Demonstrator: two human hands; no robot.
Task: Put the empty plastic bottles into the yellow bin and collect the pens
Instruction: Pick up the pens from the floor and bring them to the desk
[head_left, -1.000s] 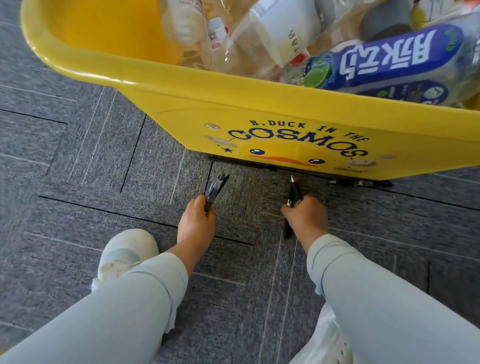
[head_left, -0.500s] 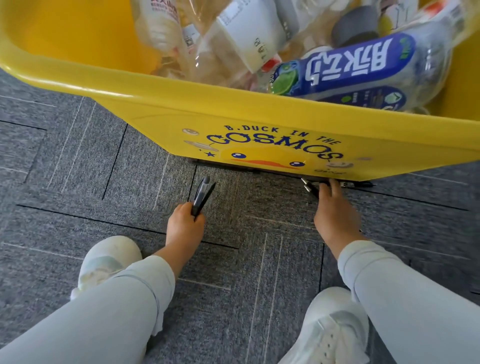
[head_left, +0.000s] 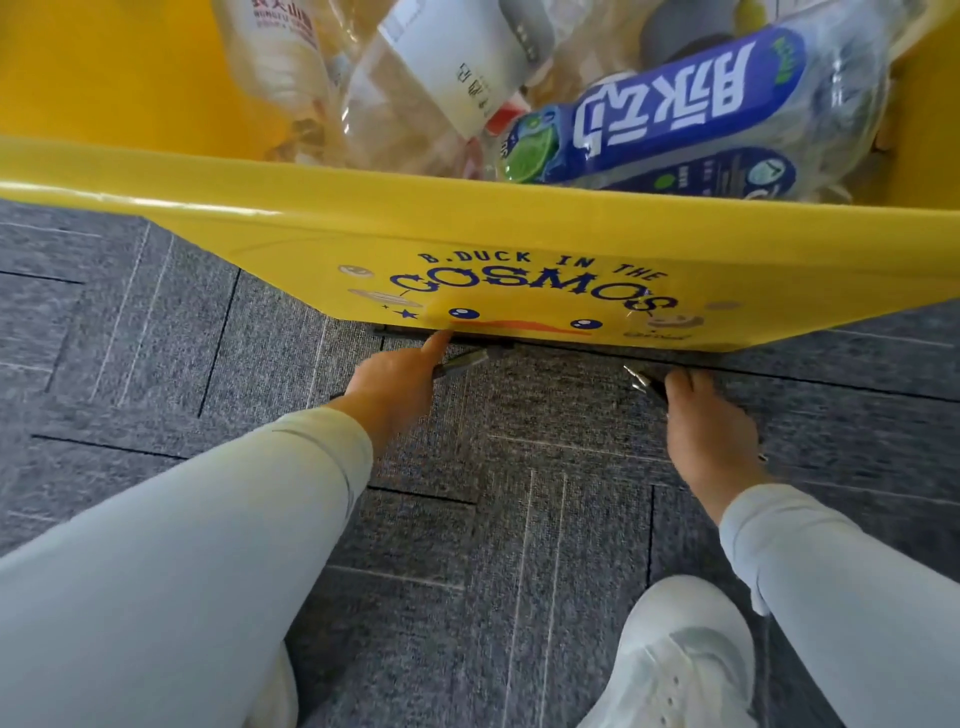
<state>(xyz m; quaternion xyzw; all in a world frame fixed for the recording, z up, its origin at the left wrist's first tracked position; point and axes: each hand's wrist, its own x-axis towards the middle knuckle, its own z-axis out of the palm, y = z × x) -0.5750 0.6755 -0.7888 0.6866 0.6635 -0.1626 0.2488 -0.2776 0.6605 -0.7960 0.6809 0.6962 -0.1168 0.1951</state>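
Head cam looks straight down at the foot of the yellow bin (head_left: 519, 228), with both hands low over the grey carpet (head_left: 156, 338) and well apart from each other. The left hand (head_left: 389, 387) is curled round the left-hand pens (head_left: 462, 360), which poke out to the right of the fist. Its index finger (head_left: 439, 340) stretches forward to a loose pen (head_left: 400, 329) lying on the carpet tight against the bin's bottom edge. The right hand (head_left: 709, 436) is wrapped round the right-hand pens (head_left: 641, 382), metal tips sticking out toward the bin. Too blurry to count either bunch.

Biggest risk, probably: that loose pen is half tucked under the bin, so one poking finger could just roll it further under and out of reach. And since the fist is already full, loosening it to pinch another pen could let the held ones slide out. Something dark also runs along the bin's base near the right hand, but it can't be told whether that's a pen or shadow, so it could easily get missed.

Bin-wise, the bottles are already in there, lying on their sides in a heap: a blue-labelled bottle (head_left: 675, 119) on the right, a clear bottle with a white label (head_left: 447, 67) in the middle and a clear bottle with red print (head_left: 280, 47) on the left. No pens show inside it. A white shoe (head_left: 685, 660) sits at the bottom right.
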